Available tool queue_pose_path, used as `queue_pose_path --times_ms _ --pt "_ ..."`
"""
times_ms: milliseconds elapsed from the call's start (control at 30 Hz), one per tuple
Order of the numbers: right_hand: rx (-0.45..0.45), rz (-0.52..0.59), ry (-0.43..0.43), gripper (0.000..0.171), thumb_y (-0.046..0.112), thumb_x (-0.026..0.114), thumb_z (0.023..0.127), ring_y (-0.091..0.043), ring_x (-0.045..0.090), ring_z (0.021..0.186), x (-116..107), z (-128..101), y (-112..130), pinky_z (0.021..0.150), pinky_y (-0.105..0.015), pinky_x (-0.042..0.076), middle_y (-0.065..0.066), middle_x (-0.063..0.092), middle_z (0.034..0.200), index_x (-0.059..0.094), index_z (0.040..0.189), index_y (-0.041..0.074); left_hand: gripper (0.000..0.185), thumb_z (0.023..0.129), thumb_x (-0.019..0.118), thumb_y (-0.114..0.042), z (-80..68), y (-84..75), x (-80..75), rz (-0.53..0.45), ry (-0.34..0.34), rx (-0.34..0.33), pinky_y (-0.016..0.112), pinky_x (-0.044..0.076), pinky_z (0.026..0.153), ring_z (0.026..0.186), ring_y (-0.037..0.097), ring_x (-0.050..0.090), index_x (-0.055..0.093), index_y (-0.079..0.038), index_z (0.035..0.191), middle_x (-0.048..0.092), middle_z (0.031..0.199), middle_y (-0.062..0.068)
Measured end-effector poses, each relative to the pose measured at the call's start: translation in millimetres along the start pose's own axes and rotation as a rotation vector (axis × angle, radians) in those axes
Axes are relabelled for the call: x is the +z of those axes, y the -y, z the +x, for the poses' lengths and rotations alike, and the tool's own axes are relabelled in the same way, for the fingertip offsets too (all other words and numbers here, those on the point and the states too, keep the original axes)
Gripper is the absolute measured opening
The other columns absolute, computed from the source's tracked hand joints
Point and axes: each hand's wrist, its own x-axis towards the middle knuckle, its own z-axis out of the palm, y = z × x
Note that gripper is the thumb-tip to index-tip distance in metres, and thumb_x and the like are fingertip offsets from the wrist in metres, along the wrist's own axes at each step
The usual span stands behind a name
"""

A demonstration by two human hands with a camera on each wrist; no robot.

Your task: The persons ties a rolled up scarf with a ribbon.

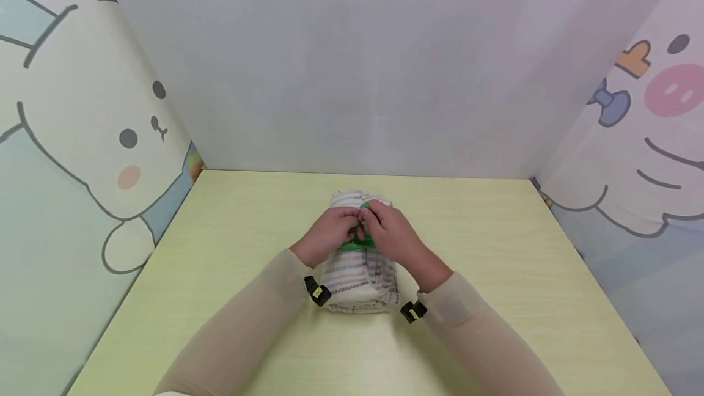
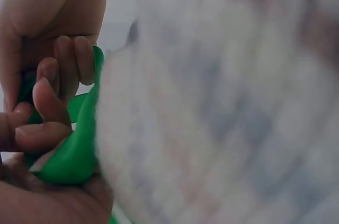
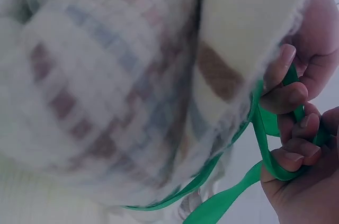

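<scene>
A folded cloth (image 1: 346, 275) with coloured stripes lies lengthwise on the table, a green ribbon (image 1: 356, 245) running across its middle. Over its upper half my left hand (image 1: 330, 234) and right hand (image 1: 397, 234) meet with fingertips close together, both pinching the ribbon. In the left wrist view, the ribbon (image 2: 74, 160) bends around curled fingers beside the blurred cloth (image 2: 212, 107). The right wrist view has the ribbon (image 3: 228, 197) passing along the cloth's (image 3: 116, 86) edge and looping between the fingers of both hands, with a loose length trailing below.
The pale wood-look table (image 1: 247, 212) ends at a plain light curtain (image 1: 363, 78) behind. Cartoon-printed cloth panels flank it, a white animal (image 1: 82, 109) on the left and a pink-snouted one (image 1: 621, 170) on the right. Each wrist wears a small black camera (image 1: 317, 291).
</scene>
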Motion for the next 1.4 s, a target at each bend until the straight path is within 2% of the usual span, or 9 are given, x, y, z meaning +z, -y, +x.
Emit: queue_pose_path --times_ms 367,533,700,867,1000,1067,1167,1300,1400 --pt "0.002 -0.008 0.005 0.032 0.028 0.04 0.114 -0.021 0.038 0.057 -2 1 1 0.058 -0.034 0.038 -0.005 0.044 0.07 0.052 0.09 0.011 0.027 0.112 0.045 -0.018 -0.5 1.5 -2.7 -0.084 0.033 0.011 0.027 0.036 0.061 0.062 0.017 0.039 0.068 -0.005 0.107 0.062 0.087 0.008" --pt "0.063 0.076 -0.042 0.031 0.029 0.04 0.114 -0.024 0.04 0.059 -1 -1 -4 0.062 -0.036 0.04 -0.007 0.05 0.075 0.06 0.101 0.01 0.027 0.111 0.05 -0.021 -2.9 1.5 -2.6 -0.117 -0.06 0.022 0.026 0.037 0.062 0.065 0.017 0.041 0.067 -0.001 0.105 0.06 0.084 0.006" --pt "0.127 0.141 -0.108 0.031 0.03 0.04 0.113 -0.025 0.043 0.061 3 2 -8 0.062 -0.038 0.04 -0.008 0.051 0.076 0.062 0.104 0.01 0.024 0.11 0.052 -0.021 -5.3 1.7 1.3 -0.227 -0.144 0.08 0.026 0.038 0.063 0.066 0.016 0.042 0.066 -0.002 0.11 0.059 0.084 0.006" --pt "0.132 0.098 -0.084 0.034 0.031 0.04 0.113 -0.026 0.044 0.063 8 5 -7 0.062 -0.036 0.04 -0.007 0.049 0.075 0.058 0.096 0.008 0.021 0.11 0.053 -0.019 -4.9 2.2 10.4 -0.249 -0.212 0.138 0.026 0.041 0.063 0.07 0.017 0.046 0.064 -0.001 0.107 0.06 0.095 0.018" --pt "0.118 0.058 -0.098 0.034 0.028 0.042 0.113 -0.026 0.043 0.062 8 4 -5 0.06 -0.037 0.039 -0.008 0.048 0.073 0.056 0.092 0.006 0.021 0.111 0.051 -0.018 -8.2 1.3 16.1 -0.256 -0.256 0.102 0.029 0.051 0.074 0.088 0.02 0.059 0.065 -0.004 0.116 0.064 0.111 0.014" --pt "0.107 0.049 -0.101 0.033 0.028 0.042 0.113 -0.026 0.043 0.062 8 4 -4 0.061 -0.037 0.04 -0.008 0.047 0.072 0.054 0.089 0.008 0.023 0.111 0.049 -0.018 -9.7 1.5 17.2 -0.297 -0.241 0.087 0.034 0.054 0.087 0.101 0.023 0.064 0.063 -0.003 0.12 0.065 0.119 0.013" --pt "0.104 0.073 -0.084 0.034 0.028 0.042 0.113 -0.025 0.05 0.069 7 5 -1 0.066 -0.038 0.043 -0.008 0.05 0.075 0.052 0.087 0.009 0.02 0.113 0.044 -0.017 -10.4 3.7 17.7 -0.425 -0.165 0.095 0.036 0.051 0.099 0.116 0.023 0.062 0.058 -0.003 0.117 0.062 0.126 0.011" --pt "0.084 0.161 -0.022 0.032 0.025 0.042 0.113 -0.021 0.058 0.077 6 6 -1 0.073 -0.037 0.048 -0.005 0.06 0.085 0.064 0.098 0.007 0.016 0.113 0.039 -0.014 -7.8 8.1 19.3 -0.644 -0.054 0.139 0.028 0.045 0.1 0.12 0.017 0.054 0.053 -0.007 0.112 0.055 0.128 0.007" --pt "0.04 0.283 0.074 0.035 0.022 0.04 0.113 -0.019 0.053 0.067 6 9 -1 0.068 -0.034 0.047 -0.005 0.057 0.077 0.063 0.099 0.0 0.016 0.113 0.039 -0.012 -6.0 10.5 21.7 -0.792 0.008 0.159 0.024 0.042 0.103 0.123 0.014 0.049 0.055 -0.011 0.112 0.049 0.131 0.005"
